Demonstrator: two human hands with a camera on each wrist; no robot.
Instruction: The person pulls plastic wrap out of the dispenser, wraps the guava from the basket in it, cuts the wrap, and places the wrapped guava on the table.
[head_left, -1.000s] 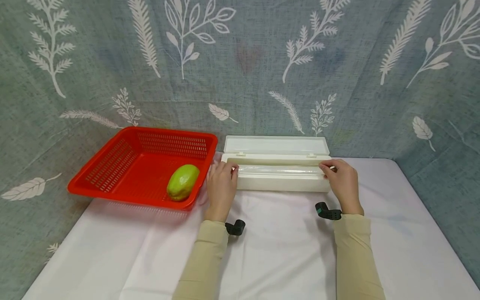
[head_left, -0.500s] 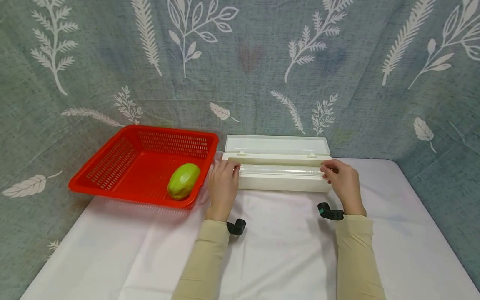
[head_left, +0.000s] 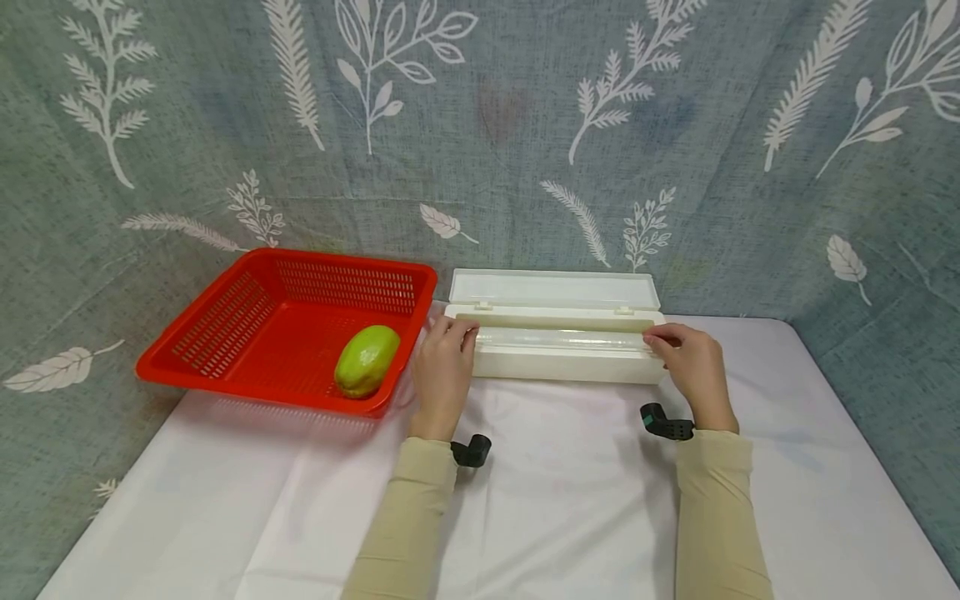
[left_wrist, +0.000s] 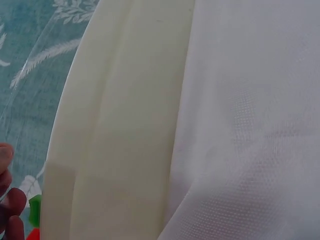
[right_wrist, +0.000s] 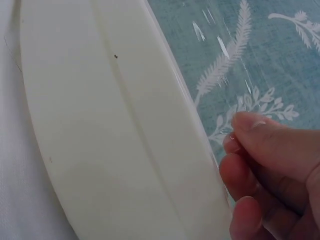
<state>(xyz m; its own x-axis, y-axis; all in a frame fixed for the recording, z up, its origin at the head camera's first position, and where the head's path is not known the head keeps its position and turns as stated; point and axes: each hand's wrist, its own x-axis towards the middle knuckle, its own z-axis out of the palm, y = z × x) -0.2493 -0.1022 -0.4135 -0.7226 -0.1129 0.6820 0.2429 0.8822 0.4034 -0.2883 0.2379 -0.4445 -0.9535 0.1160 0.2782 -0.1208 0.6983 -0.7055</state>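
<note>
left hand [head_left: 441, 371]: pinches clear film [head_left: 562, 338]
right hand [head_left: 696, 371]: pinches the other end
film: probably best lifted evenly, held taut

The hands [head_left: 442, 371] [head_left: 693, 371] pinch clear film [head_left: 558, 338] at an open white box [head_left: 566, 367] beside a red basket [head_left: 292, 342].

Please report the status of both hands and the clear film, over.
Left hand and right hand each pinching clear film. White box open, lid raised behind. Red basket at left, seemingly not in the way.
</note>
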